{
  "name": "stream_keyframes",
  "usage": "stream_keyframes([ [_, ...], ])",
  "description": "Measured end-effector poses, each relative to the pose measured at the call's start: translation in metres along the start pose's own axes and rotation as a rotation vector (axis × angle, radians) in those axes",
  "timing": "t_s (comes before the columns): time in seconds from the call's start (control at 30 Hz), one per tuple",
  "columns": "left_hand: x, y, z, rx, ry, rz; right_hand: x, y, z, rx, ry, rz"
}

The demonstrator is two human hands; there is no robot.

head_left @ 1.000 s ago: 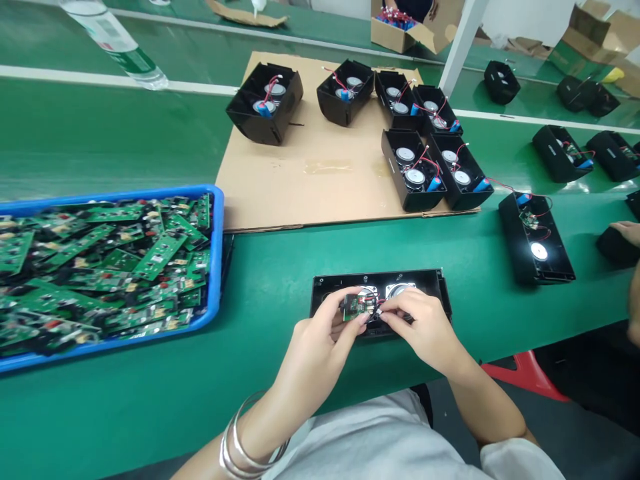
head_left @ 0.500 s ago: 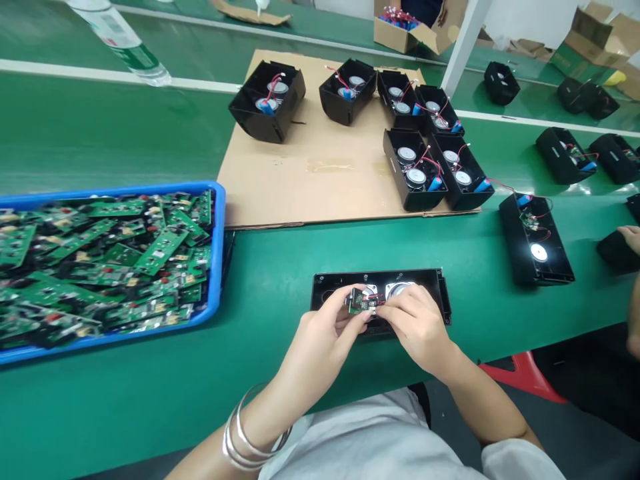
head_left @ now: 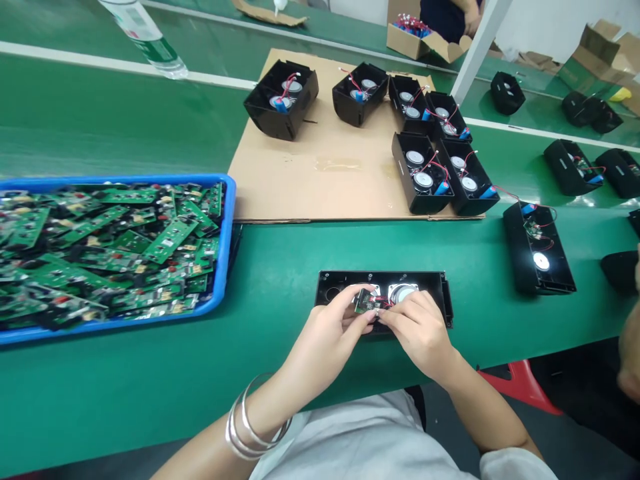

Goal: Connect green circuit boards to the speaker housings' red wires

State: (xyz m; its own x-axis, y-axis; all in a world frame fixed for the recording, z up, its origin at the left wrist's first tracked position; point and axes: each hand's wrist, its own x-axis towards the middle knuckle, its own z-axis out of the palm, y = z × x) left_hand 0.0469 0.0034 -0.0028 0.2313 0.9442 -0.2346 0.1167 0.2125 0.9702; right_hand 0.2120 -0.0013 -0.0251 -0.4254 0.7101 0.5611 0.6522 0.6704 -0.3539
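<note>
My left hand (head_left: pixel 334 328) is closed on a small green circuit board (head_left: pixel 365 301), thumb below it and fingers behind. Close beside it, my right hand (head_left: pixel 419 327) pinches the end of thin red and black wires (head_left: pixel 386 302) at the board's right edge; the fingertips cover the connector there. Under both hands a black speaker housing (head_left: pixel 435 283) lies on the green table with its inside facing up. A round silver speaker (head_left: pixel 401 292) shows in it, and a second one is partly hidden behind my left fingers.
To the left stands a blue tray (head_left: pixel 227 250) heaped with circuit boards. Several black housings with speakers and blue batteries rest on a cardboard sheet (head_left: pixel 320 193). A housing with a lit round part (head_left: pixel 541 261) sits at the right, near another person's arm (head_left: pixel 631 347).
The view has shifted slightly. My hands stay together over the housing with the board; my right fingertips press closer to the board's edge, covering the white connector seen before.
</note>
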Motion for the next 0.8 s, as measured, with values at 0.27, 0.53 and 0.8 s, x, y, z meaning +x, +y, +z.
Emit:
stream_keyframes([
  [0.27,-0.005,0.002,-0.001,0.255,-0.005,0.183,0.001,0.001,-0.002,0.180,-0.050,0.309],
  [0.53,-0.009,-0.001,0.002,0.426,0.027,0.305,0.006,0.000,0.001,0.200,-0.129,0.431],
  [0.8,-0.009,0.004,-0.003,0.396,0.093,0.164,0.007,0.014,-0.032,0.096,-0.263,0.267],
])
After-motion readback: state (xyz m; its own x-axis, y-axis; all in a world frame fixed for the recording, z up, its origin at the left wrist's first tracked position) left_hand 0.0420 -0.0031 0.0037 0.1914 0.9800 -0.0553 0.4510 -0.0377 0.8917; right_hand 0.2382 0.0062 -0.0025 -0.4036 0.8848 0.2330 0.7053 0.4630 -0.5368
